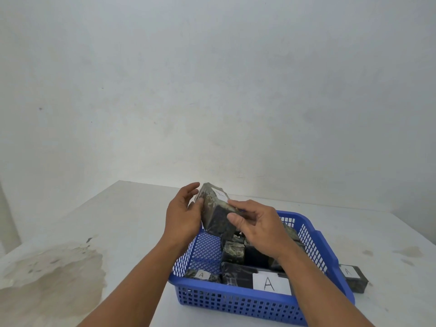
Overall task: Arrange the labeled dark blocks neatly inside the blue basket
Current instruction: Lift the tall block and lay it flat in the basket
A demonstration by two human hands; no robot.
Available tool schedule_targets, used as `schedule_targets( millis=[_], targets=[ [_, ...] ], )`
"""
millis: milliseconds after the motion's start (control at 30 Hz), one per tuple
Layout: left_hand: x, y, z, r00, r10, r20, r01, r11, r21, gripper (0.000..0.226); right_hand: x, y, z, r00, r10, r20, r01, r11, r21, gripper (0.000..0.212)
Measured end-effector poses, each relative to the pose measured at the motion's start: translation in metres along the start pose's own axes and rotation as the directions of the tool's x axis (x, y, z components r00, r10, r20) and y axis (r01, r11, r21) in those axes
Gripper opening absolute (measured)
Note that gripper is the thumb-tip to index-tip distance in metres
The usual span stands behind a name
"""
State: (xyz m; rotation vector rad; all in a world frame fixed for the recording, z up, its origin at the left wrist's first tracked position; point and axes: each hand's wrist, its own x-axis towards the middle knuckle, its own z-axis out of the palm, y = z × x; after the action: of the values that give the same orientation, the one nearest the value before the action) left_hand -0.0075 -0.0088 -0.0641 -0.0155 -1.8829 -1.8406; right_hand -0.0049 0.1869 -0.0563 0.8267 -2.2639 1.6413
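Both forearms reach forward over the basket (236, 300). Your left hand (182, 213) cups the left side of the block (217, 215), fingers curled against it and thumb raised. Your right hand (257, 225) pinches the block's right side between thumb and forefinger. The block is held above the basket's far left corner, clear of the blocks inside. Its long axis is tilted steeply: the labelled end points up and away, and the lower end points down toward the basket.
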Motion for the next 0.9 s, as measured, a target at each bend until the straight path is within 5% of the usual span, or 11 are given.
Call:
schedule_targets(
  millis=[133, 333, 633, 900],
  targets=[
    [0.004, 0.001, -0.008, 1.000, -0.011, -0.020, 0.012, 0.997, 0.072, 0.035, -0.002, 0.004, 0.002, 0.999, -0.037, -0.023, 0.036, 0.998, -0.042, 0.048],
    [0.007, -0.006, -0.017, 0.997, 0.006, 0.082, -0.043, 0.886, 0.461, 0.024, -0.004, 0.009, 0.013, 0.997, 0.025, 0.076, -0.008, 0.976, -0.217, 0.049],
    [0.007, -0.015, -0.020, 0.973, -0.179, 0.148, 0.092, 0.882, 0.462, 0.030, 0.004, 0.003, 0.036, 0.986, 0.092, 0.138, -0.003, 0.840, -0.543, 0.054],
    [0.007, -0.022, -0.020, 0.955, -0.196, 0.223, 0.026, 0.803, 0.595, 0.046, 0.009, -0.003, 0.051, 0.965, 0.139, 0.221, 0.051, 0.729, -0.683, 0.049]
  ],
)
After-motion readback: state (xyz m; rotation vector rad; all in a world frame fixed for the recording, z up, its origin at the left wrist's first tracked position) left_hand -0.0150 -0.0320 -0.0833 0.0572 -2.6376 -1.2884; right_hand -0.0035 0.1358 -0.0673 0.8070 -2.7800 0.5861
